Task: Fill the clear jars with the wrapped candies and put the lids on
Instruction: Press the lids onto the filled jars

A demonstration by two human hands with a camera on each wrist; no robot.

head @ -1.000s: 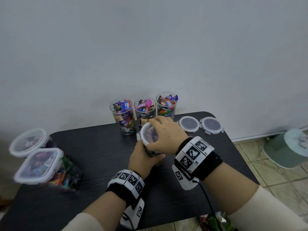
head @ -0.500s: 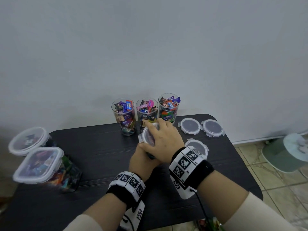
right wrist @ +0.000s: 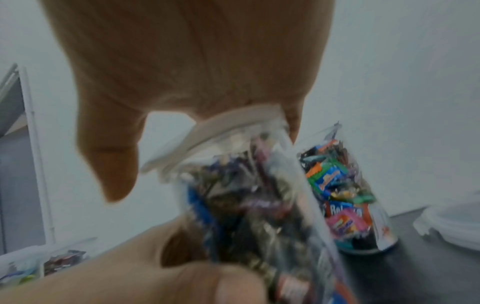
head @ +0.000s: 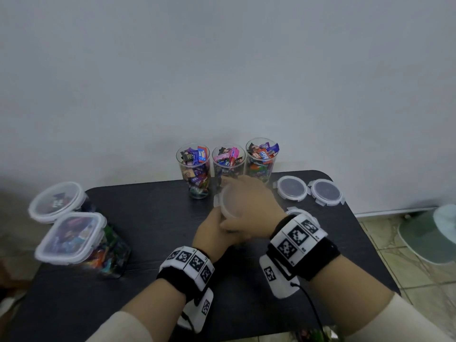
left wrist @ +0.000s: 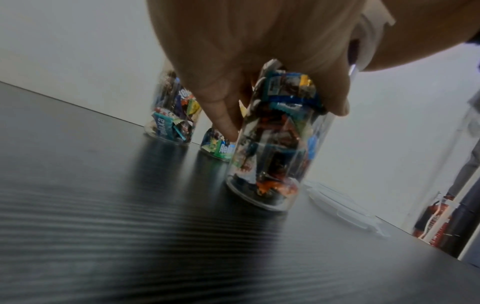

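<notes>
A clear jar point(left wrist: 272, 156) full of wrapped candies stands on the black table point(head: 153, 218) near its middle. My left hand point(head: 214, 233) grips the jar's side, fingers wrapped round its upper part point(left wrist: 226, 96). My right hand point(head: 249, 202) lies over the white-rimmed lid point(head: 227, 204) on the jar's mouth, fingers curled over its far rim; in the right wrist view the palm sits on the lid point(right wrist: 215, 131). Three open jars point(head: 228, 164) filled with candies stand in a row at the back edge.
Two loose lids point(head: 291, 188) point(head: 326, 192) lie at the back right; a third lid point(head: 294, 211) shows partly behind my right wrist. A round lidded tub point(head: 58, 201) and a square one point(head: 79, 240) with candies stand at the left. Tiled floor lies beyond the right edge.
My right hand has slid further over the lid and hides more of it. The left hand keeps its grip on the jar. The third lid has come into view behind my right wrist.
</notes>
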